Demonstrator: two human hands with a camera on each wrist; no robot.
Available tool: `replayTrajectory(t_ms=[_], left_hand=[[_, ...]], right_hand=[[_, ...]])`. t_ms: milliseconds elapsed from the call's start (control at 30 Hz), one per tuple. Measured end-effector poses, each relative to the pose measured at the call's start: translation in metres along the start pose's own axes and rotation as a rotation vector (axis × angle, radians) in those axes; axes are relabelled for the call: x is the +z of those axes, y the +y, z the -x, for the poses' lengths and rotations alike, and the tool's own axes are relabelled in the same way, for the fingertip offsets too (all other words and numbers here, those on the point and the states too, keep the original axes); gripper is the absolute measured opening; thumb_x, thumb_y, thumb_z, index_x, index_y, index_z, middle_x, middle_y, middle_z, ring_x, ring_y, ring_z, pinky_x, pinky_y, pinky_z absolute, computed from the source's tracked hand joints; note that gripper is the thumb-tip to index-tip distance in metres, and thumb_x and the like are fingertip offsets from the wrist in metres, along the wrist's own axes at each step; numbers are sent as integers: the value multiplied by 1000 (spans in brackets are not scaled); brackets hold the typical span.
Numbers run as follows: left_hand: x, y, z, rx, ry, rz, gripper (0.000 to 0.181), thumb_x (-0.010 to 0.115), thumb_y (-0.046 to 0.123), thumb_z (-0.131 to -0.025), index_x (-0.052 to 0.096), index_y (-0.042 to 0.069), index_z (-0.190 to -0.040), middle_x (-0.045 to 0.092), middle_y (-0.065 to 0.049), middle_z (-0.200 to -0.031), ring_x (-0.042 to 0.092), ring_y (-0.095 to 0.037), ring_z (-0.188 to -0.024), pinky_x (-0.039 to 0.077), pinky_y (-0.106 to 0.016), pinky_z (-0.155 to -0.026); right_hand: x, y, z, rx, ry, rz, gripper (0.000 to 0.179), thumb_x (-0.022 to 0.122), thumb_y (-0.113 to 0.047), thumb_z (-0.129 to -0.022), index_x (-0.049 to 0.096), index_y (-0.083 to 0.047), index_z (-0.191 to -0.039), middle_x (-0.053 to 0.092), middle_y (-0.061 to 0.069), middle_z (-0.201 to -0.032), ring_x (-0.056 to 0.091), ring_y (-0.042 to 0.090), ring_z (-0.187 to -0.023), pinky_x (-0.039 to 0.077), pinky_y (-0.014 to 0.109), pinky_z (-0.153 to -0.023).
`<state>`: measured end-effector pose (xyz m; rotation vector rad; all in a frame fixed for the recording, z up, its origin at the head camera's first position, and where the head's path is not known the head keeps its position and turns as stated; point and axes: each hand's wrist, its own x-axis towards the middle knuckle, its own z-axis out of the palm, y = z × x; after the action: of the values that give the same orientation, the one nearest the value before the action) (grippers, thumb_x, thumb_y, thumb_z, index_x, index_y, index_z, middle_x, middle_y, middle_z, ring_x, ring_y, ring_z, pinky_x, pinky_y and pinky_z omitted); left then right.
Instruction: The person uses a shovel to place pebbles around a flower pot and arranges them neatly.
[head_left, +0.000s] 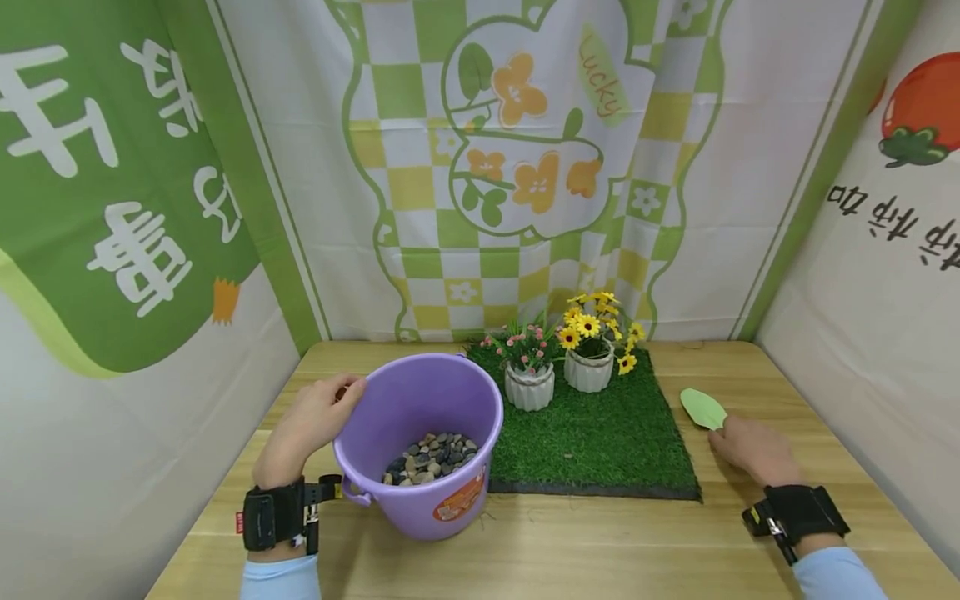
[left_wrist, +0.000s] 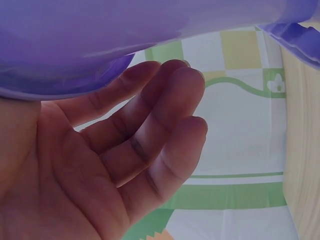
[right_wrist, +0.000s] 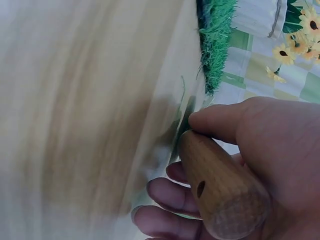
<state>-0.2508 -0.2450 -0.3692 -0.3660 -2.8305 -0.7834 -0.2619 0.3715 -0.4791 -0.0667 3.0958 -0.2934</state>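
Observation:
A purple bucket (head_left: pixel 420 392) stands on the table, tilted a little towards me, with grey and tan pebbles (head_left: pixel 429 458) in its bottom. My left hand (head_left: pixel 311 421) grips the bucket's rim at its left side. In the left wrist view its curled fingers (left_wrist: pixel 172 100) lie along the outside of the purple wall, the thumb hidden. Over at the right, my right hand (head_left: pixel 757 450) holds a small trowel with a light green blade (head_left: pixel 703 408), low over the table. The right wrist view shows its wooden handle (right_wrist: pixel 220 185) between thumb and fingers.
A square of artificial turf (head_left: pixel 585 442) lies right of the bucket. On it stand two white pots, one with pink flowers (head_left: pixel 530 385) and one with yellow flowers (head_left: pixel 588 367). Printed fabric walls (head_left: pixel 540 275) enclose the wooden table (head_left: pixel 570 542) at the back and sides.

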Motion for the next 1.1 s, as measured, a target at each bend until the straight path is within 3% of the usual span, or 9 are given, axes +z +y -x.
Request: replayTrajectory(t_ms=[267,500,800,1100], left_hand=[[-1,-2,0,7,4,-10,45,39,36,-103,63,2,-121,66,-13,-106,62,-26,-93,51,-44,-77],[-2,-1,-1,-8,0,-20,49,37,40,-103,62,2,-123,66,-14,-108,61,-29,-95,51,-46,-79],[-3,0,2,-10,-11,-15,48,38,39,-103,62,2,-123,66,-13,-108,61,-27,-94,51,-46,-79],[-2,-1,0,-13,-21,-18,53,36,42,-103,59,0,-127,64,-17,-113,60,-32,-100,50,-49,-82]], right_hand=[[-1,-1,-4,35,-34,7,37,44,-27,-97,46,-10,-64,38,1,-54,36,14,-46,28,27,-41],[-8,-4,-1,68,-55,17,35,38,-28,-100,48,-8,-73,39,5,-60,40,19,-51,31,31,-45],[-9,-4,2,68,-52,25,39,33,-26,-101,49,-9,-70,38,5,-59,41,19,-50,31,31,-44],[-11,2,4,45,-17,-11,42,28,-29,-104,49,-6,-77,40,6,-59,42,20,-50,34,33,-43]])
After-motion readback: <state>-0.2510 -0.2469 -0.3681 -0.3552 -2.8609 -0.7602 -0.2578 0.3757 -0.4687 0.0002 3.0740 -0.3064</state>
